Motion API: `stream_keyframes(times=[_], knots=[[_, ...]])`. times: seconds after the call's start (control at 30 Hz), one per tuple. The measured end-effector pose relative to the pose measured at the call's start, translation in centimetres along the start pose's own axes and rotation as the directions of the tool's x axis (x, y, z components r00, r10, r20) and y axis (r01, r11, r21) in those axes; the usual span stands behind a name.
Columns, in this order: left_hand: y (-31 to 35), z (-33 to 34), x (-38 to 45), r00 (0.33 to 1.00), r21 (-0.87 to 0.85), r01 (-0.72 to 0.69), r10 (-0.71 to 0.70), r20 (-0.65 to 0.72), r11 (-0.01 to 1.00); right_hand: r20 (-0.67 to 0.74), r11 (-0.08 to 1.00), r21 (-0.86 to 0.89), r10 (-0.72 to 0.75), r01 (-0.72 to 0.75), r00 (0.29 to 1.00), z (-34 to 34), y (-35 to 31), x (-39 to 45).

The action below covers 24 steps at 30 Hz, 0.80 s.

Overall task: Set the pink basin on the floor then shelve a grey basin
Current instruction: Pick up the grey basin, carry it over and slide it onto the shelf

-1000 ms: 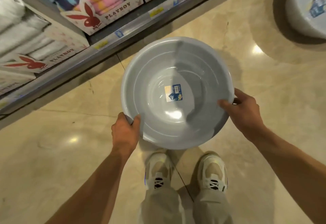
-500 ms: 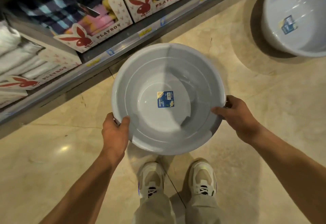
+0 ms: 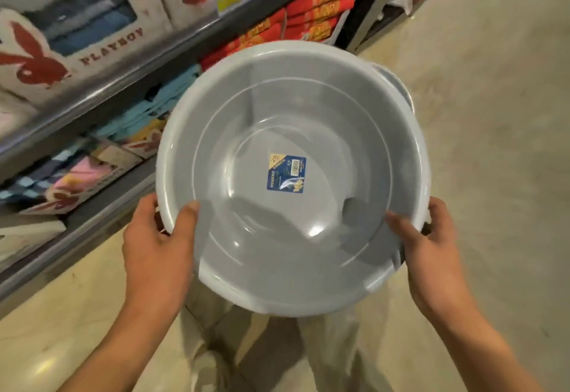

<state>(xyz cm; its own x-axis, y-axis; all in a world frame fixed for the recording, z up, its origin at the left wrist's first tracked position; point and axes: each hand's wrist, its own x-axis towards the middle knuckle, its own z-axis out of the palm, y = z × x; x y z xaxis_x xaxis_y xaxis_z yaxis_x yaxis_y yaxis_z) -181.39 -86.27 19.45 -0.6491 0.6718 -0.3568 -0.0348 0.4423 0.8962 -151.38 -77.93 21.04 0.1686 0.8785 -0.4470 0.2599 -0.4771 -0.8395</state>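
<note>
Head-camera view: a grey basin (image 3: 308,157) is held level above the floor (image 3: 493,144) beside a store shelf (image 3: 101,95), its near rim clasped by the left hand (image 3: 157,243) and the right hand (image 3: 431,246), thumbs hooked inside. No pink basin is seen. For shelving, the two-sided grip is best kept and the basin slid in rim-first. "PLAYBOY" is read on boxes (image 3: 71,49); "MODERN" on the basin's blue sticker (image 3: 286,173).
</note>
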Motion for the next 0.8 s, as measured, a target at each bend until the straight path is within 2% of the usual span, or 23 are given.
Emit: stream_keyframes(times=[0.17,0.3,0.43,0.63,0.8], knots=[[3.5,10.3,3.7,0.995,0.018,0.005,-0.007,0.097,1.000,-0.088,1.000,-0.007,-0.016,0.016,0.996,-5.6,-3.2,6.4],[4.3,19.0,7.5,0.984,0.080,0.009,-0.023,0.178,0.997,-0.148,0.998,0.053,0.045,-0.037,0.988,-8.3,-2.5,14.8],[3.2,25.8,11.5,0.980,0.151,0.040,-0.068,0.185,0.988,-0.126,0.994,0.056,0.101,-0.095,0.987,-9.9,-0.9,21.9],[0.5,32.2,16.4,0.963,0.250,0.087,-0.146,0.227,0.964,-0.118,0.984,0.058,0.177,-0.171,0.977,-10.3,1.8,30.0],[-0.6,35.1,19.3,0.956,0.378,0.060,-0.163,0.245,0.924,-0.152,0.966,0.088,0.256,-0.245,0.955,-9.4,4.6,33.5]])
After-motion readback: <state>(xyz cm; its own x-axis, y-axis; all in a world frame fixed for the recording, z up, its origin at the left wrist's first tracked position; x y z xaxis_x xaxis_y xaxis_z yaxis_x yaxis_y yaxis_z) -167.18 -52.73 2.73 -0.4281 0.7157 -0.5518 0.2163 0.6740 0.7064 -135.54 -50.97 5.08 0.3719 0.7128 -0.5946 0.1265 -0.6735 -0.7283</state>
